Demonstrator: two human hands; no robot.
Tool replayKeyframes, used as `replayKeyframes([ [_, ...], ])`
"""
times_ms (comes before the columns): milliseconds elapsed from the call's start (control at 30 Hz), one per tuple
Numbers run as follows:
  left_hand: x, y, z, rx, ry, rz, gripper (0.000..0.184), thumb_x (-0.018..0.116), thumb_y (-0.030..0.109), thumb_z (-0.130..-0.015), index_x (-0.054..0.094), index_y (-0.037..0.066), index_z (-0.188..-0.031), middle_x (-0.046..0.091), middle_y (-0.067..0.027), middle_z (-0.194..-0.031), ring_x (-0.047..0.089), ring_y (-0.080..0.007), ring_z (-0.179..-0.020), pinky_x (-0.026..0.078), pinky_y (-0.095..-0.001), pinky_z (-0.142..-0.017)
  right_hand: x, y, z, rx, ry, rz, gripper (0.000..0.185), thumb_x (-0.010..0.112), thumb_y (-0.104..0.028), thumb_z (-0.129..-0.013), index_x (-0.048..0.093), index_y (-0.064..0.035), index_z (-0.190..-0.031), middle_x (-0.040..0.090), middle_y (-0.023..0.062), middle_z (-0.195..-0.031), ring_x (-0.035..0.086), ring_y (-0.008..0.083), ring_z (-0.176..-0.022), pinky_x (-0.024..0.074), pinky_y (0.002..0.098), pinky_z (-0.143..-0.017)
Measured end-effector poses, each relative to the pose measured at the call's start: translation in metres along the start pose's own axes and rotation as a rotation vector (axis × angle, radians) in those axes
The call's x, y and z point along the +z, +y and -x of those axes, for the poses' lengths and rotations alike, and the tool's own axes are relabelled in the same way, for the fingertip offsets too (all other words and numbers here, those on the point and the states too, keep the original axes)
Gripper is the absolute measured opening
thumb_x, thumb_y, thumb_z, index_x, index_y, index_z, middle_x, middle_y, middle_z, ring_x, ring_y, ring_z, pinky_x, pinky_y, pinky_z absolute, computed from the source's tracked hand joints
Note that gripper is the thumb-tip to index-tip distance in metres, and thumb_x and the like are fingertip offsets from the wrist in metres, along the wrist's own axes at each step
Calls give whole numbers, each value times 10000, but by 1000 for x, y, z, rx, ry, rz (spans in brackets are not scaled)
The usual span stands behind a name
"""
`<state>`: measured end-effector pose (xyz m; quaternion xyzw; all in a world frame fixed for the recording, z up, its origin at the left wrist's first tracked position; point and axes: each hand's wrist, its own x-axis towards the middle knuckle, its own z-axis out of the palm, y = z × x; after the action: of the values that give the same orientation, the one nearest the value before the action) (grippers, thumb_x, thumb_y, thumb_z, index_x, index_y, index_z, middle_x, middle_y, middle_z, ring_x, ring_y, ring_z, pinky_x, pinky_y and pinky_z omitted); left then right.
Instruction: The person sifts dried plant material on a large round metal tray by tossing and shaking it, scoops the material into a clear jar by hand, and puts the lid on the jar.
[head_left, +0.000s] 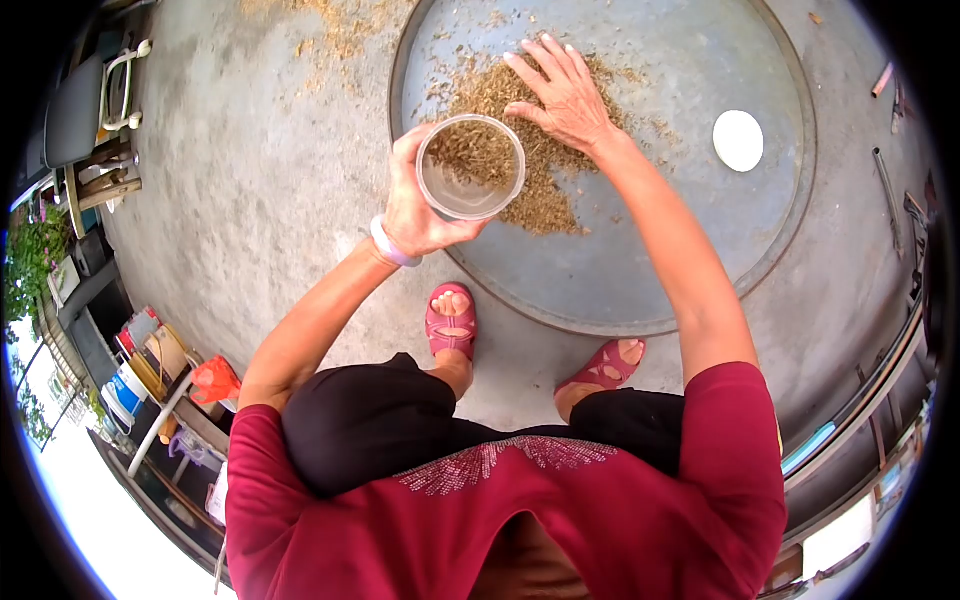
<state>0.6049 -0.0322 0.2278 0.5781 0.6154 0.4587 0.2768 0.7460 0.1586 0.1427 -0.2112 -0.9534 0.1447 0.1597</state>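
Observation:
My left hand [413,195] is wrapped round a clear plastic jar [468,200], whose open mouth faces up toward me. Brown dried flakes [545,205] show inside or through the jar; I cannot tell which. The same loose material lies heaped on a large round grey metal tray [620,275]. Over the heap my right hand [570,105] is spread with fingers stretched out, palm down, on or just above the flakes, and holds nothing. On the right part of the tray rests a round white lid [738,140].
Concrete floor [240,190] surrounds the tray, with yellowish bits [350,25] scattered at the top. My feet in red sandals [452,322] stand at the tray's near edge. A grey chair [75,110] and an orange bag [214,381] are at left; metal rods [888,200] lie at right.

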Motion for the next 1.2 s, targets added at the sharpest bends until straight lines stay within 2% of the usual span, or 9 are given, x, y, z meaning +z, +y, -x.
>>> replayKeyframes([
  [233, -3, -4, 2, -28, 3, -87, 962, 791, 227, -539, 184, 5, -1250, 345, -154, -1206, 379, -265, -1141, 306, -385, -974, -12, -46, 38, -211, -229, 1, 679, 560, -648, -628, 495, -222, -1154, 400, 106, -1243, 287, 373, -1206, 202, 583, -979],
  [367, 0, -7, 3, -56, 38, -64, 934, 795, 223, -517, 224, -14, -1217, 363, -158, -1146, 397, -264, -1092, 321, -370, -950, -3, -44, 71, -362, -154, -19, 585, 696, -445, -568, 540, -172, -1061, 446, 97, -1140, 399, 315, -1077, 352, 482, -871],
  [400, 0, -7, 4, -79, 24, -67, 943, 794, 221, -528, 206, -10, -1227, 360, -157, -1168, 390, -257, -1111, 314, -374, -962, -11, -45, 69, -392, -83, -54, 508, 711, -275, -539, 554, -153, -1006, 489, 72, -1032, 464, 278, -953, 417, 402, -750],
  [500, -1, -1, 5, -121, -1, -106, 945, 792, 215, -535, 193, -13, -1229, 368, -154, -1168, 395, -247, -1110, 315, -369, -967, -11, -37, 73, -408, -88, 4, 461, 691, -159, -529, 562, -150, -972, 504, 62, -955, 492, 259, -893, 459, 353, -652],
  [600, 2, 8, 8, -148, -14, -134, 943, 791, 211, -528, 198, -25, -1222, 373, -156, -1149, 407, -250, -1085, 327, -357, -953, -26, -30, 72, -175, -181, -83, 391, 678, -112, -561, 578, -131, -939, 518, 46, -861, 525, 215, -797, 478, 311, -575],
  [733, 9, 13, 5, -117, 12, -236, 897, 789, 212, -484, 274, -36, -1174, 379, -192, -1095, 427, -306, -1032, 358, -362, -909, -61, -29, 66, 148, 105, -426, 268, 688, -66, -611, 603, -79, -865, 581, 38, -778, 571, 177, -669, 493, 286, -598],
  [833, 19, 12, -1, -51, -7, -313, 877, 782, 202, -471, 296, -39, -1160, 389, -210, -1076, 428, -336, -1014, 367, -372, -889, -99, -44, 45, 153, 260, -637, 224, 672, -34, -645, 614, -69, -859, 609, 53, -818, 592, 163, -727, 489, 262, -630],
  [1000, 44, 28, -12, -48, -71, -217, 877, 774, 203, -471, 294, -49, -1160, 391, -208, -1048, 437, -337, -981, 376, -378, -870, -127, -72, 28, 111, 263, -852, 182, 675, -58, -663, 628, -57, -839, 609, 67, -840, 583, 187, -781, 472, 278, -700],
  [1200, 61, 44, -18, -56, -22, -134, 929, 772, 233, -472, 254, -75, -1179, 371, -214, -1057, 443, -328, -972, 397, -377, -849, -133, -75, 35, -9, 237, -738, 319, 730, -174, -600, 650, -82, -896, 602, 90, -937, 556, 230, -882, 453, 319, -753],
])
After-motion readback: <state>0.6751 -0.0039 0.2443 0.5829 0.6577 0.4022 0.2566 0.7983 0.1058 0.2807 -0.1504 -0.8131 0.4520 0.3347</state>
